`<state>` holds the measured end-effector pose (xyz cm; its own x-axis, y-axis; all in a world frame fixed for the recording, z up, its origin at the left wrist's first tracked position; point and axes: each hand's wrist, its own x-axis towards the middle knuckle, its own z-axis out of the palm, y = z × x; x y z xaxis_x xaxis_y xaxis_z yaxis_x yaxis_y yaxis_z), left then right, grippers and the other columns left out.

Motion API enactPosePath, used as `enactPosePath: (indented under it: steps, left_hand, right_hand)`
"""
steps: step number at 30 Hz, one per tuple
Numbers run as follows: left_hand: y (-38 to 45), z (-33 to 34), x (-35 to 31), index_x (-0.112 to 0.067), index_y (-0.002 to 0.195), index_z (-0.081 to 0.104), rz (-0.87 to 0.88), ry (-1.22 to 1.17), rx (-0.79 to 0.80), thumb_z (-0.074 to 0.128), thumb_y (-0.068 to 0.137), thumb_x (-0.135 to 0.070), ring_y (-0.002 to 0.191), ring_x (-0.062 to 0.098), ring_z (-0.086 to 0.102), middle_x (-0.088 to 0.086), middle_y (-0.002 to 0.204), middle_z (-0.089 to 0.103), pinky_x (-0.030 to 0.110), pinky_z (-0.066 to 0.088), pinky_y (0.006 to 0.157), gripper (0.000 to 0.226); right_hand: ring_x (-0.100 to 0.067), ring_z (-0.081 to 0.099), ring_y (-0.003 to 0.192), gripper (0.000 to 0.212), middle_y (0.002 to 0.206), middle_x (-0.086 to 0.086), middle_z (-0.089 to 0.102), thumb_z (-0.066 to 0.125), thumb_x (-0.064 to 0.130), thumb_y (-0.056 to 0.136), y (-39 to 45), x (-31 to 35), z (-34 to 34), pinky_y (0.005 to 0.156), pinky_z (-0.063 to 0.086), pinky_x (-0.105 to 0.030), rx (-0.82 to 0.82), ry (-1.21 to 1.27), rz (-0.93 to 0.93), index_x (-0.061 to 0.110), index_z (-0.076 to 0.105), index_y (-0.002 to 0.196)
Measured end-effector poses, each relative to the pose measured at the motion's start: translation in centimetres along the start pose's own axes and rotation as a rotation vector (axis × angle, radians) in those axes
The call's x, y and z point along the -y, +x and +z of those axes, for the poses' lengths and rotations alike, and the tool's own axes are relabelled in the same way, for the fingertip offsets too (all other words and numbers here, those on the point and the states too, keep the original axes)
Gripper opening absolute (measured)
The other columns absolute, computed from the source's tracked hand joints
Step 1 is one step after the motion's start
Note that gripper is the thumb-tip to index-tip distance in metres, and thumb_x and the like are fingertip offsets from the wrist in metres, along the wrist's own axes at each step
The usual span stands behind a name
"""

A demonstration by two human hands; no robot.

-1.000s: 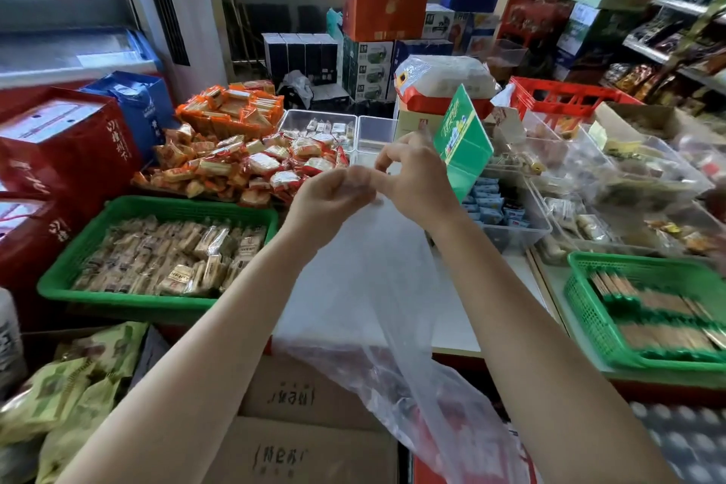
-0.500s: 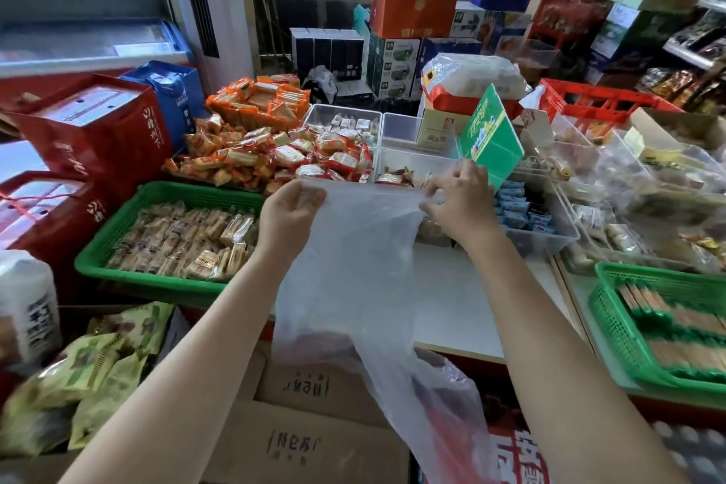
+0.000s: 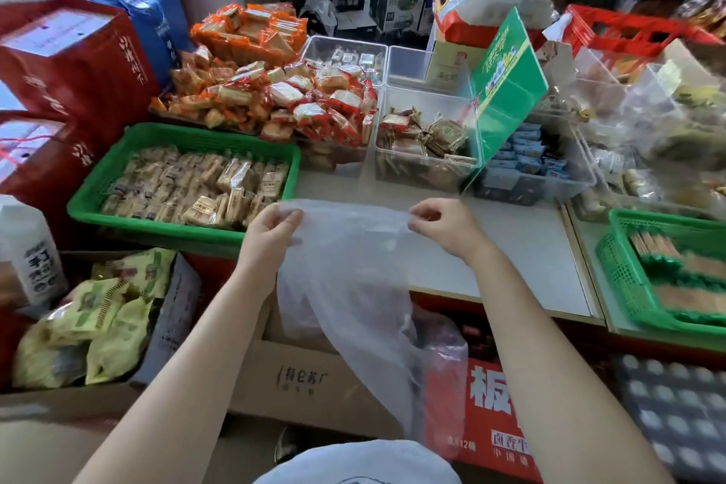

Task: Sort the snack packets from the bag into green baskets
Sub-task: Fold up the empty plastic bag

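Clear plastic bag [image 3: 353,287] hangs between both hands, just right of the green basket [image 3: 188,134]. Left hand [image 3: 271,232] and right hand [image 3: 444,228] each pinch its top edge above the counter [image 3: 530,248].

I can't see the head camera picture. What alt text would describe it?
Two bare hands, left hand and right hand, pinch the top edge of a clear plastic bag and hold it spread over a shop counter. Green baskets of wrapped snacks sit at left and right, with clear tubs of sweets behind.
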<state>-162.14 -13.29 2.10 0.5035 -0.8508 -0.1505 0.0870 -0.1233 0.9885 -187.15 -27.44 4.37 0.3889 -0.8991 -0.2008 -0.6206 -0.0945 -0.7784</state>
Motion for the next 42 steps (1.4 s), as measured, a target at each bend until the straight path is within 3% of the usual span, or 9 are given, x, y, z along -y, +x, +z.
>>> enactPosePath:
  steps: [4, 8, 15, 20, 25, 29, 32, 37, 42]
  left_hand:
    - [-1.4, -1.3, 2.1, -0.009, 0.091, 0.070, -0.068, -0.029, 0.004, 0.067, 0.094, -0.017, 0.086, 0.023, 0.062, 0.009, 0.091, 0.068, 0.035, 0.050, 0.078, 0.009]
    - [-2.6, -2.1, 2.7, -0.003, 0.090, 0.071, -0.100, 0.069, 0.062, 0.068, 0.093, -0.011, 0.079, 0.016, 0.066, 0.004, 0.084, 0.072, 0.032, 0.052, 0.081, 0.009]
    - [-2.0, -4.2, -1.6, -0.038, 0.104, 0.072, -0.041, 0.596, 0.332, 0.068, 0.088, -0.009, 0.099, -0.007, 0.064, -0.020, 0.103, 0.073, 0.016, 0.046, 0.089, 0.034]
    - [-2.6, 2.0, -5.0, -0.035, 0.121, 0.064, 0.137, 0.654, 0.580, 0.072, 0.083, -0.052, 0.104, -0.009, 0.058, -0.022, 0.112, 0.065, 0.015, 0.043, 0.090, 0.042]
    - [-1.7, 4.8, -4.5, -0.012, 0.071, 0.067, 0.321, 0.672, 0.442, 0.074, 0.089, -0.039, 0.057, 0.010, 0.059, -0.007, 0.060, 0.064, 0.028, 0.044, 0.059, 0.032]
    - [-1.7, 4.2, -4.4, 0.004, 0.066, 0.051, 0.308, 0.509, 0.365, 0.071, 0.093, -0.020, 0.047, 0.012, 0.054, 0.006, 0.057, 0.061, 0.022, 0.039, 0.049, 0.041]
    - [-1.0, 3.6, -4.3, -0.012, 0.060, 0.040, 0.271, 0.440, 0.248, 0.064, 0.098, -0.014, 0.037, 0.009, 0.039, 0.002, 0.046, 0.049, 0.017, 0.031, 0.042, 0.044]
    - [0.5, 2.4, -2.2, -0.010, 0.066, 0.037, 0.134, 0.321, 0.065, 0.060, 0.100, -0.019, 0.036, 0.004, 0.030, -0.010, 0.040, 0.037, 0.019, 0.026, 0.036, 0.042]
    - [-0.3, 4.8, 1.4, -0.013, 0.072, 0.051, 0.000, 0.174, 0.057, 0.059, 0.101, -0.022, 0.044, 0.003, 0.033, -0.013, 0.049, 0.039, 0.020, 0.028, 0.044, 0.031]
  right_hand:
    - [-0.018, 0.061, 0.086, 0.007, 0.094, -0.003, 0.067, 0.071, 0.019, 0.091, -1.3, -1.3, 0.2, 0.073, 0.046, -0.024, -0.066, -0.052, -0.052, 0.013, 0.070, 0.088]
    - [-0.013, 0.058, 0.090, 0.016, 0.093, -0.002, 0.064, 0.068, 0.027, 0.095, -3.9, -0.5, 0.5, 0.085, 0.045, -0.026, -0.067, 0.501, -0.114, 0.012, 0.063, 0.095]
    - [-0.027, 0.060, 0.066, 0.020, 0.069, -0.012, 0.064, 0.069, 0.028, 0.089, -5.8, 2.3, 1.4, 0.071, 0.046, -0.036, -0.017, 0.566, -0.237, 0.010, 0.060, 0.088]
    - [-0.023, 0.061, 0.065, 0.017, 0.071, -0.011, 0.065, 0.072, 0.026, 0.086, -5.6, 3.9, 3.1, 0.065, 0.048, -0.030, 0.041, 0.598, -0.270, 0.012, 0.062, 0.085]
    - [-0.030, 0.054, 0.070, 0.022, 0.075, -0.019, 0.058, 0.074, 0.031, 0.084, -5.3, 3.6, 3.3, 0.066, 0.043, -0.042, 0.036, 0.636, -0.256, 0.013, 0.062, 0.089]
    - [-0.011, 0.067, 0.085, 0.027, 0.094, -0.005, 0.074, 0.080, 0.032, 0.084, -5.3, 2.0, 2.5, 0.081, 0.053, -0.034, 0.245, 0.316, -0.092, 0.015, 0.072, 0.102]
    - [-0.005, 0.065, 0.080, 0.020, 0.087, 0.003, 0.072, 0.081, 0.032, 0.084, -5.0, 0.3, 2.2, 0.080, 0.050, -0.030, 0.392, 0.019, -0.005, 0.013, 0.074, 0.087]
    - [-0.015, 0.050, 0.049, 0.040, 0.053, -0.002, 0.056, 0.075, 0.037, 0.088, -5.4, 0.3, -0.7, 0.051, 0.036, -0.025, 0.275, 0.229, 0.060, 0.013, 0.049, 0.070]
    - [-0.016, 0.039, 0.052, 0.055, 0.059, -0.002, 0.044, 0.066, 0.066, 0.084, -5.2, 1.7, -4.2, 0.055, 0.032, -0.030, 0.159, -0.268, 0.112, 0.014, 0.053, 0.070]
